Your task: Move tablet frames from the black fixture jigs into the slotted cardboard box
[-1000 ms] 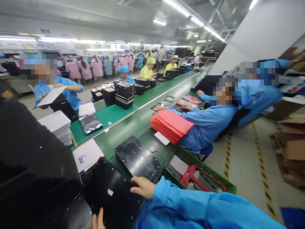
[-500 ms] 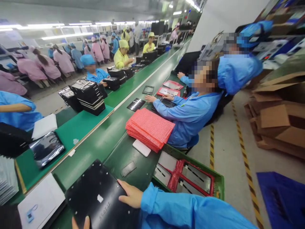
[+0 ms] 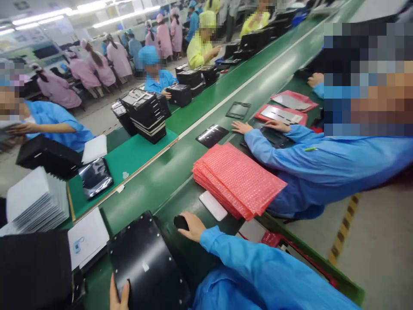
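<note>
My left hand (image 3: 119,295) grips the near left edge of a black box (image 3: 150,254), thumb on its face and fingers along its side. The box's dark, shiny face carries small pale studs along its edges and a white scrap (image 3: 146,266). My right hand (image 3: 193,227) is apart from the box, over the green bench. Its fingers are closed on a small dark flat piece (image 3: 181,222); what kind of piece it is I cannot tell. A white phone-shaped slab (image 3: 213,206) lies just beyond that hand.
Red bubble bags (image 3: 238,176) are stacked ahead on the green bench (image 3: 180,159). A co-worker's hand (image 3: 241,127) rests near a dark panel (image 3: 212,135). A green crate (image 3: 342,282) stands at right. White sheets (image 3: 87,239) and a pale stack (image 3: 35,198) lie left.
My right hand has left the box's face and taken hold of the small piece on the bench. My left hand stays at the box's edge. The view has turned and shifted.
</note>
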A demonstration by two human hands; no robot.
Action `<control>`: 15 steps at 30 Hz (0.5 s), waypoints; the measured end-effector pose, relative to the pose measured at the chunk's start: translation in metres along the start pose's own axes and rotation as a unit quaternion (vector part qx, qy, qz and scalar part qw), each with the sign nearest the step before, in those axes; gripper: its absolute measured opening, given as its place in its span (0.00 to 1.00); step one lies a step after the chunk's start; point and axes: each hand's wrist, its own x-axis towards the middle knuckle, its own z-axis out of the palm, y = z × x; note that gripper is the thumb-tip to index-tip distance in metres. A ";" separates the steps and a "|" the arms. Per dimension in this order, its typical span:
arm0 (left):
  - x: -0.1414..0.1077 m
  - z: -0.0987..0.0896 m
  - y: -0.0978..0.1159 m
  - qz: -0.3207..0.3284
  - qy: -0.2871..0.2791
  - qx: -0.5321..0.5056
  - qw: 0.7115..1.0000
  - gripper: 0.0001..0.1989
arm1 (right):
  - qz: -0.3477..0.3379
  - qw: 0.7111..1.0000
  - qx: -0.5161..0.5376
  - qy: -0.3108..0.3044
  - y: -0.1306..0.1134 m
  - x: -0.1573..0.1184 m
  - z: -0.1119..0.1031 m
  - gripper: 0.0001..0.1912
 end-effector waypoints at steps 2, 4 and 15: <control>-0.003 -0.002 0.004 -0.002 -0.006 -0.022 1.000 0.46 | -0.075 0.995 -0.060 -0.035 -0.025 -0.004 -0.012 0.26; -0.009 -0.003 0.010 0.001 0.007 -0.042 0.999 0.45 | -0.133 0.979 -0.134 -0.075 -0.046 -0.006 -0.022 0.23; -0.080 0.047 0.084 0.154 0.030 0.261 0.953 0.42 | -0.246 0.924 -0.233 -0.179 -0.077 0.019 -0.037 0.18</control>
